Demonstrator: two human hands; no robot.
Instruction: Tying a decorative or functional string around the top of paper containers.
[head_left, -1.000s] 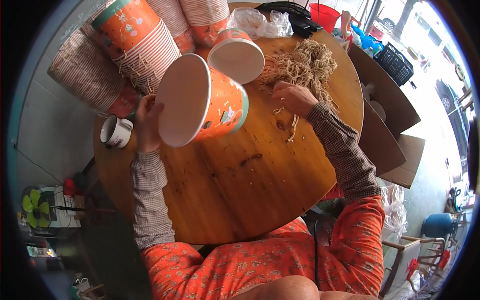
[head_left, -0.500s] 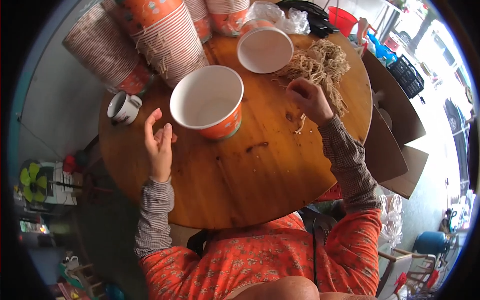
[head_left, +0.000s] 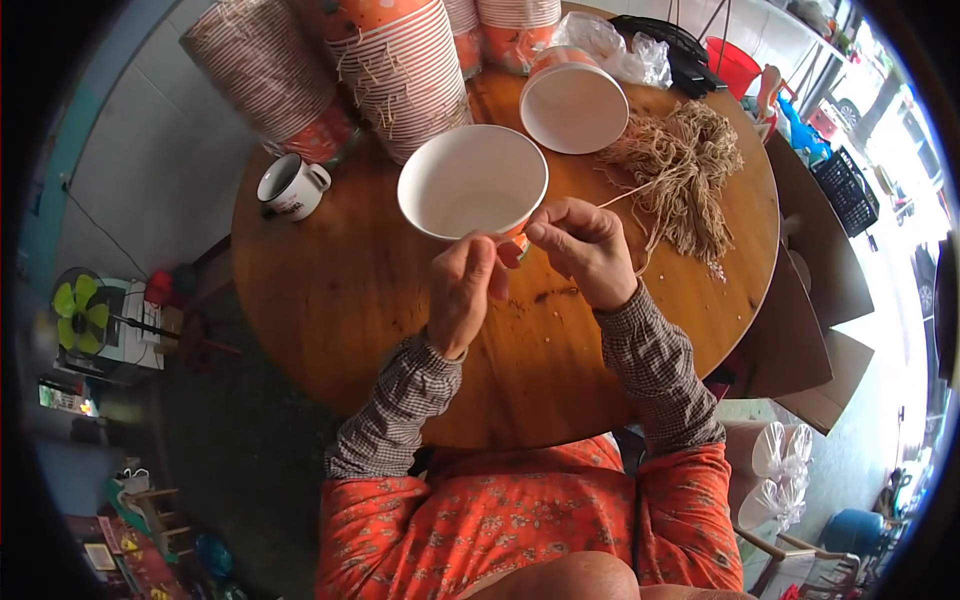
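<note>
A large paper tub (head_left: 473,183), white inside and orange outside, stands upright on the table with its mouth up. In front of its rim is my left hand (head_left: 464,290), its fingers curled near the tub's front side; what they hold, if anything, is hidden. My right hand (head_left: 588,250) is beside the tub's right front edge, thumb and forefinger pinched on a tan strand of twine (head_left: 628,193). That strand runs back toward a loose tangled heap of twine (head_left: 695,175) on the right. The two hands are close together but apart.
Tall stacks of nested paper tubs (head_left: 400,75) stand at the back left. A second tub (head_left: 573,108) lies tilted behind the heap, near clear plastic bags (head_left: 615,50). A white mug (head_left: 292,187) sits left on the round wooden table (head_left: 330,300). Cardboard boxes (head_left: 800,310) flank its right edge.
My right hand has moved left from beside the twine heap to the tub, drawing a strand with it. The left hand has moved right to the tub's front, fingers now curled. The view has shifted.
</note>
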